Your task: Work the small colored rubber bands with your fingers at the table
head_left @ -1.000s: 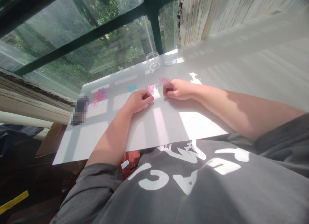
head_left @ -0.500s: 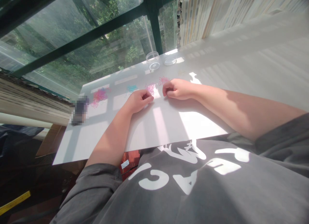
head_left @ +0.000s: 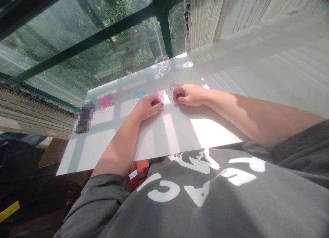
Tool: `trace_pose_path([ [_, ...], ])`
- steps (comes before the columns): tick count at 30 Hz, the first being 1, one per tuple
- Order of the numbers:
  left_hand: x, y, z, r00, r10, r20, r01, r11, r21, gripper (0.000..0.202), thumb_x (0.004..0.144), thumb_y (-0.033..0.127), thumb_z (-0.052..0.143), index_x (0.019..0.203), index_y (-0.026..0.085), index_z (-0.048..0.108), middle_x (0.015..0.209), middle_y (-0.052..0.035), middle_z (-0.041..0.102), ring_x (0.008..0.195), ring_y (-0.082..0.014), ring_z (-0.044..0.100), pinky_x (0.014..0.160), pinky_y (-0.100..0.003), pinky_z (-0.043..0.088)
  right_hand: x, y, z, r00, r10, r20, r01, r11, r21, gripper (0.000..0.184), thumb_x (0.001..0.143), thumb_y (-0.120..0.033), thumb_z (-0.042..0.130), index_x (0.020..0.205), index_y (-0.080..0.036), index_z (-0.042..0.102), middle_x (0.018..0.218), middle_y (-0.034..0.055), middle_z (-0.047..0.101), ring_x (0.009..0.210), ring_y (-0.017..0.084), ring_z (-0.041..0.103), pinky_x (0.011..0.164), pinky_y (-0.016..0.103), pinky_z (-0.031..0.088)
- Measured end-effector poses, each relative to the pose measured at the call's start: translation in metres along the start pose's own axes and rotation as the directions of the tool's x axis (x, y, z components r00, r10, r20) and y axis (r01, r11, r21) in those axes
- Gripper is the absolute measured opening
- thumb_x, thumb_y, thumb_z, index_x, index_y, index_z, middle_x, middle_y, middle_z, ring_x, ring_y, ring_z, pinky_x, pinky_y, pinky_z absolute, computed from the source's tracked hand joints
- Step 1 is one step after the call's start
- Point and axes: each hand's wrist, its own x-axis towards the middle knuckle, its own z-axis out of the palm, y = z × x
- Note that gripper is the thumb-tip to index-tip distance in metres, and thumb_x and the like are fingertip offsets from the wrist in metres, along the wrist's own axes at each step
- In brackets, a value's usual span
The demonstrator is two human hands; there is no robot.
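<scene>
My left hand [head_left: 149, 107] rests on the white table [head_left: 154, 138], its fingers loosely curled and thumb near the index finger. Right of it lies my right hand [head_left: 189, 95], curled into a loose fist. A gap separates the two hands, and I see nothing held in either. Just beyond my left fingers is a pink pile [head_left: 160, 94] of thin strands or small bands. Another pink pile [head_left: 174, 86] lies beside my right knuckles. A teal pile [head_left: 140, 94] sits behind my left hand. Farther left is a larger pink and orange pile [head_left: 106, 101].
At the table's window edge stand a clear round jar [head_left: 162, 65] and a flat clear lid [head_left: 181, 64]. A few faint yellowish bits [head_left: 192, 77] lie behind my right hand. A pixelated dark object [head_left: 85, 117] is at the left edge. Window and blinds border the table.
Both hands keep the same place and pose. The blinds at both sides and the sunlit patches have shifted slightly; the yellow strip at lower left sits farther left.
</scene>
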Motion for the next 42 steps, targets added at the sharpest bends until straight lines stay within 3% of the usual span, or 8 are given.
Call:
trace_pose_path([
  [11,-0.0003,0.0004,-0.0004,1.0,0.013,-0.001,-0.013,1.0,0.025,0.025,0.075,0.039,0.053,0.074,0.015,0.062,0.061,0.0009,0.056,0.056,-0.01,0.043,0.055,-0.024,0.033,-0.0013,-0.0001,-0.0006,0.999,-0.039,-0.008,0.039,0.999,0.018,0.025,0.069,-0.016,0.047,0.086,-0.017,0.066,0.084,0.0017,0.067,0.071,0.015,0.053,0.065,0.024,0.036],
  [42,0.0002,-0.0001,-0.0006,1.0,0.008,0.008,-0.008,1.0,0.021,0.025,0.076,0.039,0.055,0.075,0.014,0.062,0.062,0.0014,0.056,0.056,-0.0091,0.043,0.054,-0.022,0.033,-0.0003,-0.001,-0.0006,1.0,-0.007,-0.003,0.007,1.0,0.016,0.024,0.069,-0.014,0.048,0.085,-0.017,0.066,0.082,0.0015,0.067,0.071,0.013,0.054,0.065,0.022,0.037],
])
